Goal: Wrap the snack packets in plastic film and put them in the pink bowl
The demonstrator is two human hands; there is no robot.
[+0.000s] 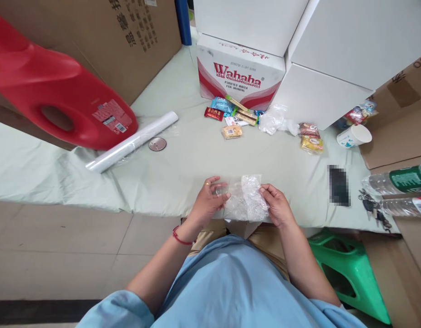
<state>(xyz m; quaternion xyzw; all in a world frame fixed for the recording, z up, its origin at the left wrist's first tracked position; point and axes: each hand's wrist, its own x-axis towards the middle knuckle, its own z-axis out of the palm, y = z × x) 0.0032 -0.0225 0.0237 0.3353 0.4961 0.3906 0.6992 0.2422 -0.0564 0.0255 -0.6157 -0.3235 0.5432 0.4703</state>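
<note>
At the near edge of the pale-green cloth-covered desk (193,157), thin wrinkled transparent plastic film (254,196) hangs between the right hand (275,203), fingers pinching its crumpled side, and the left hand (212,198), fingers half-curled, grip unclear from here, seemingly keeping the limp stuff spread.

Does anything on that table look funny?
Yes: a dark thing on the right is blurred into squares, so I can't tell what it is. The clear plastic between the left hand and right hand looks crumpled, but I see no spill.
</note>
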